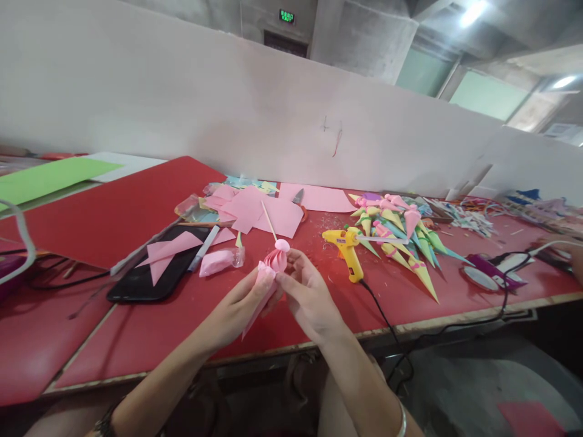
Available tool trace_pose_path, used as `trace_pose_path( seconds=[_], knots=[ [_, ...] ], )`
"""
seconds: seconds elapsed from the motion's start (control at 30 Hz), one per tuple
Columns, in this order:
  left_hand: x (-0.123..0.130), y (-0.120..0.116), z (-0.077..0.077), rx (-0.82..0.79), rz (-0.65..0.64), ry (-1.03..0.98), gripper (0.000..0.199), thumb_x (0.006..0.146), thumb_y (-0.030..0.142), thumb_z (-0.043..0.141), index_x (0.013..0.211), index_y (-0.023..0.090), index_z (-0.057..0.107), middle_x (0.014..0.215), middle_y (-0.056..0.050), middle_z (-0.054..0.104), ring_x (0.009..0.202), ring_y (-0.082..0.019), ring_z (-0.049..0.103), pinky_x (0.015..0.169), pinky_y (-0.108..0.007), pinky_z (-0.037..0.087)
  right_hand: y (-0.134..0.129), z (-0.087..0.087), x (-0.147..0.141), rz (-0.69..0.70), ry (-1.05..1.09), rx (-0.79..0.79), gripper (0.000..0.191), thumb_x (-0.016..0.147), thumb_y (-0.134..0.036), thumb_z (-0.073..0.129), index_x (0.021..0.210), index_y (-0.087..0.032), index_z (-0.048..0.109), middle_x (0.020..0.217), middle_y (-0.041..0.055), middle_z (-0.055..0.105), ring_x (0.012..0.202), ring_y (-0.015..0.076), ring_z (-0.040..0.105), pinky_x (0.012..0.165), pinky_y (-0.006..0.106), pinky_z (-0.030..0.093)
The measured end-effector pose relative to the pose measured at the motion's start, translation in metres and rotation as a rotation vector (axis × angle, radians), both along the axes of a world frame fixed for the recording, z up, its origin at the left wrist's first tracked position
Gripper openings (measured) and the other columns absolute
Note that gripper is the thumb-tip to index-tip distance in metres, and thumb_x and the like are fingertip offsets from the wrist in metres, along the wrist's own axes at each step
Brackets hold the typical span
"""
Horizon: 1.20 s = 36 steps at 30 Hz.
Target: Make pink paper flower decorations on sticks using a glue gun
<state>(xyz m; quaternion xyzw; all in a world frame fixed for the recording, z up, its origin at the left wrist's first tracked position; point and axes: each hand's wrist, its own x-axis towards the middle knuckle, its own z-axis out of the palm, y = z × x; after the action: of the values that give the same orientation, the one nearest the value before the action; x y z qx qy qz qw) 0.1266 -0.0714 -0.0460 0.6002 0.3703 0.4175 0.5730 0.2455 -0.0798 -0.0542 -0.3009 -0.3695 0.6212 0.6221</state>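
Near the table's front edge my left hand [243, 301] is closed on a pink paper cone [265, 280], whose tip points down toward me. My right hand [307, 291] pinches at the pleated pink paper piece [276, 260] just above the cone. A round pink top [282, 245] sits on the pleats, and a thin white stick [268, 221] slants up from it. The fingertips of both hands meet around the cone's upper end. A yellow glue gun [345, 249] stands to the right of my right hand, with its cord trailing to the front edge.
Pink paper sheets [273, 211] and scissors [304, 205] lie behind my hands. Left are a black tray [150, 285], a white marker [204, 246] and a pink packet [216, 262]. Several coloured paper cones [410, 240] are piled right. Another person's hand [574, 255] shows at far right.
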Motion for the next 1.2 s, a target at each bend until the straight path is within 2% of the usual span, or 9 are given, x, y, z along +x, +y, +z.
trace_pose_path(
  seconds=[0.17,0.33,0.47,0.57,0.7,0.87,1.0,1.1,1.2],
  knots=[
    [-0.001,0.000,0.002,0.014,0.042,0.038,0.032,0.074,0.048,0.062,0.059,0.020,0.055,0.058,0.002,0.048,0.056,-0.013,0.041,0.054,-0.024,0.040,0.000,0.003,-0.001,0.006,0.016,-0.007,0.035,0.059,-0.033,0.073,0.090,-0.026,0.058,0.081,-0.0015,0.063,0.070,0.0149,0.059,0.059,0.026,0.052],
    [-0.006,0.009,-0.003,0.061,0.164,0.100,0.026,0.081,0.044,0.052,0.090,0.022,0.063,0.087,-0.004,0.064,0.087,-0.021,0.058,0.078,-0.029,0.048,0.006,-0.005,-0.002,-0.043,0.047,0.011,0.032,0.061,-0.032,0.068,0.090,-0.024,0.061,0.087,0.0017,0.064,0.082,0.0173,0.060,0.073,0.029,0.051],
    [-0.015,0.022,-0.015,0.339,0.211,0.474,0.042,0.083,0.037,0.046,0.120,0.018,0.050,0.121,-0.014,0.058,0.118,-0.030,0.049,0.101,-0.044,0.036,0.011,-0.018,-0.003,-0.219,-0.038,-0.125,0.031,0.065,-0.027,0.064,0.096,-0.024,0.061,0.096,0.0018,0.060,0.090,0.0161,0.058,0.082,0.028,0.046],
    [-0.019,0.026,-0.029,0.502,0.240,0.715,0.048,0.081,0.031,0.042,0.125,0.013,0.045,0.136,-0.020,0.046,0.130,-0.037,0.038,0.100,-0.050,0.036,0.013,-0.024,-0.002,-0.314,-0.049,-0.176,0.030,0.065,-0.026,0.065,0.095,-0.024,0.062,0.094,0.0012,0.057,0.090,0.0161,0.056,0.082,0.028,0.046],
    [-0.023,0.024,-0.033,0.564,0.273,0.868,0.040,0.080,0.034,0.049,0.117,0.018,0.053,0.135,-0.020,0.048,0.125,-0.041,0.043,0.093,-0.050,0.042,0.013,-0.023,-0.001,-0.341,-0.016,-0.192,0.030,0.062,-0.025,0.067,0.092,-0.023,0.062,0.090,0.0007,0.054,0.089,0.0156,0.055,0.082,0.027,0.044],
    [-0.037,0.028,-0.008,0.612,0.347,0.917,0.033,0.080,0.044,0.056,0.103,0.021,0.060,0.118,-0.018,0.057,0.118,-0.040,0.048,0.094,-0.048,0.040,0.012,-0.022,0.000,-0.309,-0.038,-0.180,0.030,0.063,-0.023,0.064,0.092,-0.023,0.061,0.088,-0.0014,0.051,0.083,0.0127,0.052,0.078,0.024,0.042],
    [-0.054,0.038,0.004,0.766,0.372,0.921,0.040,0.085,0.041,0.051,0.117,0.017,0.054,0.118,-0.013,0.051,0.120,-0.036,0.045,0.101,-0.043,0.034,0.013,-0.023,-0.002,-0.301,-0.064,-0.162,0.030,0.061,-0.023,0.063,0.090,-0.022,0.061,0.086,-0.0016,0.052,0.081,0.0125,0.051,0.077,0.024,0.040],
    [-0.063,0.045,0.000,0.829,0.380,1.019,0.045,0.090,0.036,0.041,0.130,0.014,0.042,0.126,-0.015,0.041,0.122,-0.034,0.041,0.104,-0.044,0.030,0.013,-0.022,-0.003,-0.304,-0.095,-0.159,0.028,0.060,-0.024,0.063,0.088,-0.021,0.061,0.085,-0.0010,0.054,0.085,0.0140,0.050,0.079,0.025,0.039],
    [-0.068,0.052,-0.006,0.812,0.493,1.057,0.051,0.085,0.031,0.046,0.131,0.012,0.039,0.122,-0.017,0.043,0.120,-0.035,0.042,0.100,-0.048,0.036,0.012,-0.020,-0.004,-0.313,-0.130,-0.157,0.026,0.059,-0.025,0.062,0.085,-0.022,0.062,0.087,-0.0005,0.055,0.088,0.0150,0.050,0.080,0.026,0.038]
  ],
)
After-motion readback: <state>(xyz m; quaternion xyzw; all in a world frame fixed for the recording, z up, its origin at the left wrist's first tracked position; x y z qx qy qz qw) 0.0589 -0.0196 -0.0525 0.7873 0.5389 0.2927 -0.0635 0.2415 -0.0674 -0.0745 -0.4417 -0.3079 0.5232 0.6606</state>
